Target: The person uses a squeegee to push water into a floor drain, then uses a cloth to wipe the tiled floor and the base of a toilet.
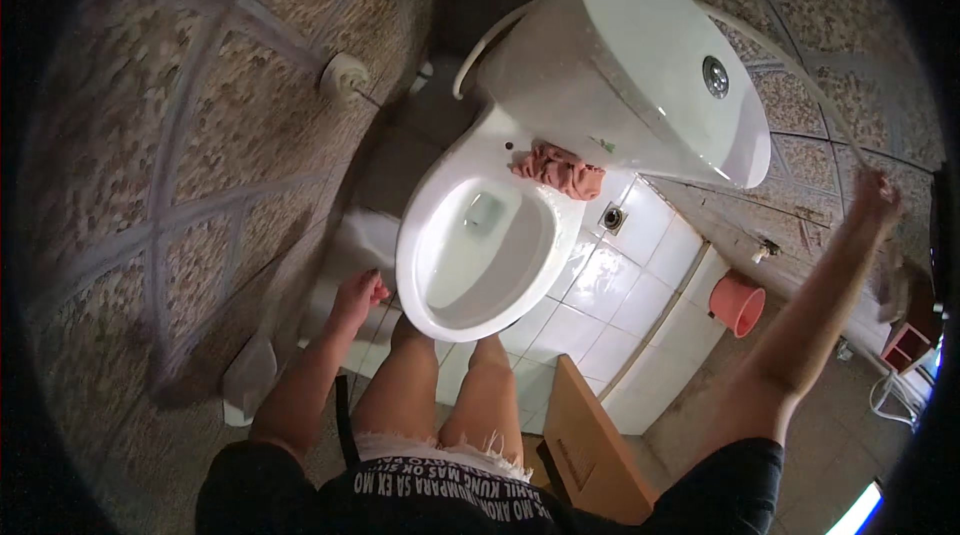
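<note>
My left hand [358,300] hangs left of the white toilet bowl [408,265], apart from its rim. Its fingers are curled and nothing shows in them. Stretched far to the right, my right hand [876,193] is closed at the wall, where a pale hose [800,63] from behind the cistern [625,75] reaches it. Whatever the fingers grip there is hidden. A crumpled pinkish-brown cloth [560,173] lies at the back of the bowl, against the cistern. On the cistern's lid sits a round chrome flush button [715,77]. Water shows inside the bowl.
Right of the toilet are a floor drain [612,219], a wall tap [766,250] and a red bucket [737,303]. A brown panel [590,440] stands beside my legs. Left, a round white fitting [346,78] is on the stone-tiled wall [130,95]; a pale object [250,375] stands below.
</note>
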`<state>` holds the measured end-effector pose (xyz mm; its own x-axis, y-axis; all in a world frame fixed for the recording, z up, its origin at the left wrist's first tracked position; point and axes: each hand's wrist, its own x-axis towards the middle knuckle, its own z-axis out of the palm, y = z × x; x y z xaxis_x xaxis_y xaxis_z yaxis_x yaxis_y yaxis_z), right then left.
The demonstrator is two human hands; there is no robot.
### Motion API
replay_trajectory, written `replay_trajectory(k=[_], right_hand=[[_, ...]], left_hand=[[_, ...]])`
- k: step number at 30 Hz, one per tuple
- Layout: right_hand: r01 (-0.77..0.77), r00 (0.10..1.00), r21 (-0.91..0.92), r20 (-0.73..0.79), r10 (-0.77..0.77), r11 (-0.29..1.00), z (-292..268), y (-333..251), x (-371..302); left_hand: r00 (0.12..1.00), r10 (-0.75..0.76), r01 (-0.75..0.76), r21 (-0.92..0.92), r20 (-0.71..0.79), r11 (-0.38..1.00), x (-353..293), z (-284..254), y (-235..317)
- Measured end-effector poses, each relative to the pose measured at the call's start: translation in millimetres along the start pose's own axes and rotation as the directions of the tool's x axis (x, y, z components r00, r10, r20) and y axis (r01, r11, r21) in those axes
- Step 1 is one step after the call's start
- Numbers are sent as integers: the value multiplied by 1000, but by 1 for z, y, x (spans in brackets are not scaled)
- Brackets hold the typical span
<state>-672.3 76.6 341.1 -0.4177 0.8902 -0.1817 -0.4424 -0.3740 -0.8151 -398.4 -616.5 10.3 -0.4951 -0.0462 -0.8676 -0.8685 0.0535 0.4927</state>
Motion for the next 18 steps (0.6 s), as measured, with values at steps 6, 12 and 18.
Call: replay_trajectory(k=[6, 12, 18], right_hand=[[171, 891, -18, 431, -146, 985, 5, -50, -141], [-589, 629, 142, 699, 341, 795, -62, 45, -323], [-587, 792, -66, -257, 555, 807, -180, 170, -416]], left_hand=[[976, 217, -218, -25, -34, 976, 11, 2, 26], [580, 784, -814, -167, -220, 556, -57, 35, 188], [479, 878, -839, 289, -10, 461, -89, 77, 262]])
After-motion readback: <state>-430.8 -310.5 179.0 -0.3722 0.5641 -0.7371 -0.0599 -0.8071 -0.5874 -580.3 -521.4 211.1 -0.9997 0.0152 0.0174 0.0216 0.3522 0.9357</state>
